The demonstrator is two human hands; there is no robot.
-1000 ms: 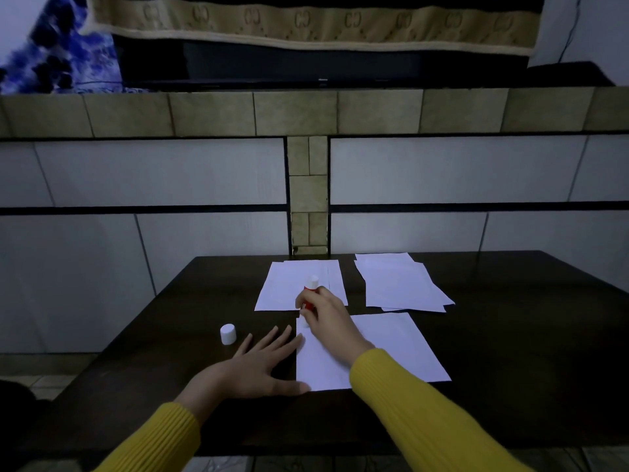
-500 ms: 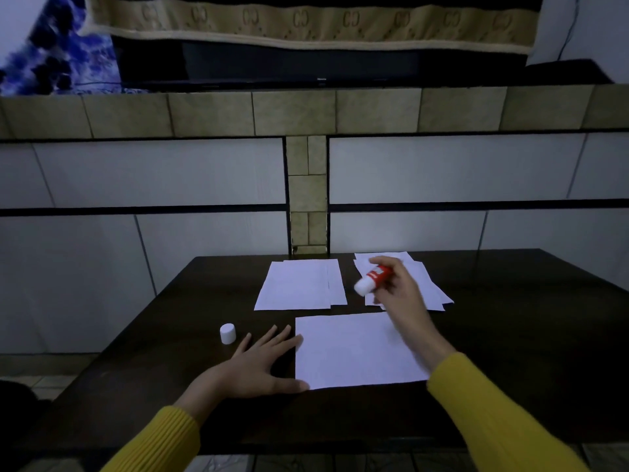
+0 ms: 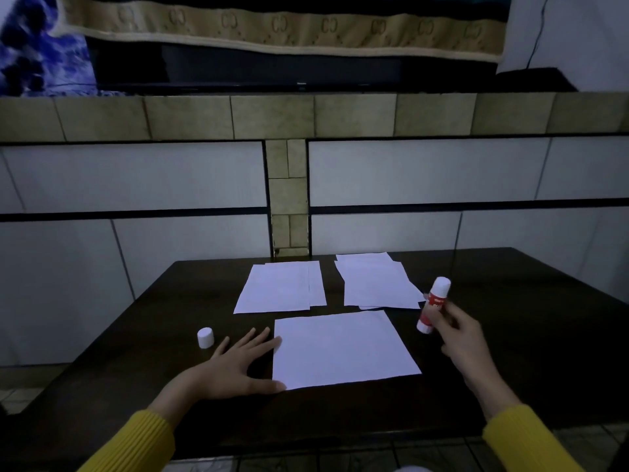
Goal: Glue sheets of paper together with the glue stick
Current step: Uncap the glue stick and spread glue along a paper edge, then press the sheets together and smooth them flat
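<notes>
Right hand (image 3: 459,335) grips the glue stick (image 3: 434,304), fingers curled round the lower barrel. It sits right of centre in the frame, clear of all the paper, above bare dark table (image 3: 510,335). Probably parked there so the glue end stays off the sheets between strokes.

Stick orientation: long axis near upright, tilted slightly so the top leans right. The white rounded end points up and a little away toward the wall; the red-labelled body runs down into the fingers. Cannot tell from here whether the glue itself is exposed at that end. Its white cap (image 3: 205,337) stands alone at lower left, well apart from the stick, so the stick is uncapped and in use.

Left hand (image 3: 238,366) lies flat, fingers straight and spread, holding nothing. Fingertips and thumb touch the left edge of the near sheet (image 3: 343,349); likely pinning it so it won't slide under the stick.

Two more paper piles toward the wall: left pile (image 3: 279,287) squared up, right pile (image 3: 374,284) fanned loosely, just beside the stick. Judging by the layout, the near sheet is the working one.
</notes>
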